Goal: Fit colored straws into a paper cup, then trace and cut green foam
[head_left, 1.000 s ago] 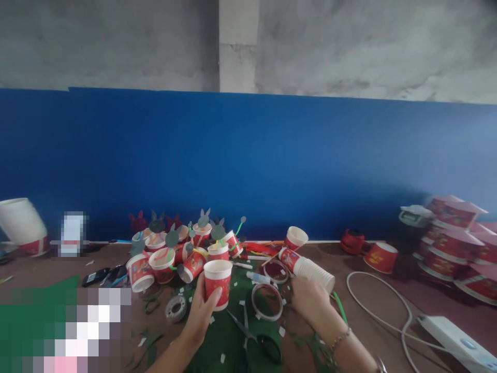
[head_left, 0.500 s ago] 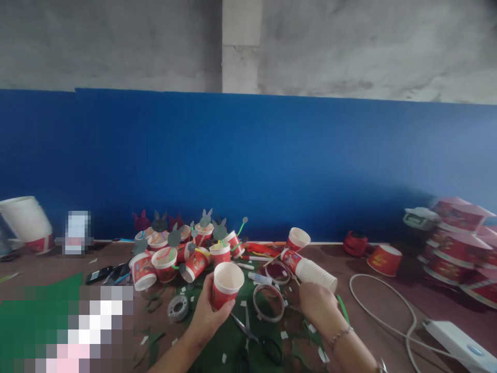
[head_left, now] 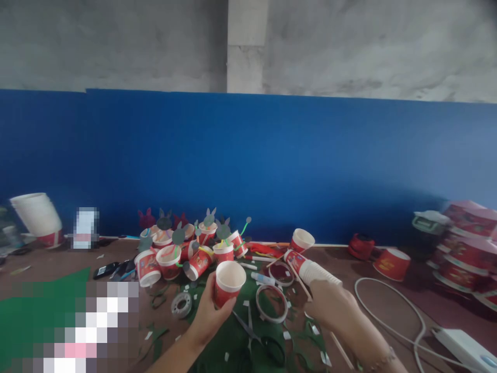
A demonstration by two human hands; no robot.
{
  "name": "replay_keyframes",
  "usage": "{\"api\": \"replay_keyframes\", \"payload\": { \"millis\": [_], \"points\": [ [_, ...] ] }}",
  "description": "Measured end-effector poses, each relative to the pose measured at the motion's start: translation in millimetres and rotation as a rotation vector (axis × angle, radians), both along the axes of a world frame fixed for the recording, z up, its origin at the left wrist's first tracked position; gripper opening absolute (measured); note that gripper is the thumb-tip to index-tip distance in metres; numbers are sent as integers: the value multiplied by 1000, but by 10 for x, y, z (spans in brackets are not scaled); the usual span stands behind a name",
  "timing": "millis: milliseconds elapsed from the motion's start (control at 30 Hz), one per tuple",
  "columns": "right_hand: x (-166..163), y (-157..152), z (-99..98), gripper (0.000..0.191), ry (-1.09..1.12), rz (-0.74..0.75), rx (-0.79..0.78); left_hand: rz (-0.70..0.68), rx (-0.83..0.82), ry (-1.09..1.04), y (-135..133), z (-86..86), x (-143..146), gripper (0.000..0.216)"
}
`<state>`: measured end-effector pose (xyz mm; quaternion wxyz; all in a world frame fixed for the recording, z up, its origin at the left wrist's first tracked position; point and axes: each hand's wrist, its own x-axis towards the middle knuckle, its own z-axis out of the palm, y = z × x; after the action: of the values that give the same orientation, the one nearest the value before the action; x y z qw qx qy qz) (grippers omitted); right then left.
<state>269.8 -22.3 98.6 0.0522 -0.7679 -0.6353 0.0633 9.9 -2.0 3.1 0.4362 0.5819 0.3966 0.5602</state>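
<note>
My left hand (head_left: 212, 316) is wrapped round a red-and-white paper cup (head_left: 230, 278), held upright with its mouth facing up. My right hand (head_left: 336, 308) is closed, its fingertips low over the table. A thin pale stick (head_left: 302, 285) runs beneath it, beside a nested stack of paper cups (head_left: 318, 273) lying on its side. Whatever those fingers hold, if anything, is hidden. Scissors (head_left: 258, 339) with dark handles lie between my hands on green paper. Rolls of tape (head_left: 272, 304) and a glue tube (head_left: 263, 278) are just beyond.
Several decorated cups (head_left: 169, 261) with paper animal heads crowd the back left. A single cup (head_left: 302, 240) stands behind the stack. To the right are a white cable (head_left: 384, 280), a power strip (head_left: 464, 348) and piled red boxes (head_left: 466, 254). A blue wall panel (head_left: 248, 166) borders the table.
My right hand has moved a little right, showing more of the stick under it. My left hand still holds the cup in about the same place. The whole view has shifted slightly.
</note>
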Motion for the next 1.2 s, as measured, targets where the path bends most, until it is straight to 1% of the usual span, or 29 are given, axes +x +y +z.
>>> {"api": "replay_keyframes", "payload": {
  "millis": [67,100,133,200,233,300,400,600,700,800,933,1067,1200],
  "points": [
    [-76,-43,117,7,56,35,47,-29,5,-3,-9,1,-16,57],
    [-121,-59,145,4,150,95,59,-49,6,-6,-17,1,-19,57],
    [-166,-72,150,3,305,180,20,-68,4,-8,-25,-1,-19,57],
    [-245,-91,109,2,607,294,-144,-83,-12,-10,-38,-14,-16,60],
    [-274,-99,74,4,710,336,-225,-76,-21,-7,-41,-24,-15,62],
    [-308,-110,9,11,816,382,-340,-55,-27,12,-41,-50,-12,64],
    [-319,-115,-27,18,862,395,-399,-52,4,60,-41,-71,-5,64],
    [-353,-118,55,21,818,353,-390,-163,116,113,-77,2,17,54],
    [-383,-128,99,22,793,326,-404,-160,129,120,-76,2,16,54],
    [-388,-134,112,19,798,338,-412,-149,136,143,-60,-28,10,59],
    [-364,-126,39,16,802,383,-369,-124,141,207,-61,-2,20,60],
    [-375,-118,-65,15,801,418,-283,-121,125,226,-90,78,50,52],
    [-446,-142,-56,15,800,444,-288,-95,120,238,-95,93,64,48]
  ]
}}
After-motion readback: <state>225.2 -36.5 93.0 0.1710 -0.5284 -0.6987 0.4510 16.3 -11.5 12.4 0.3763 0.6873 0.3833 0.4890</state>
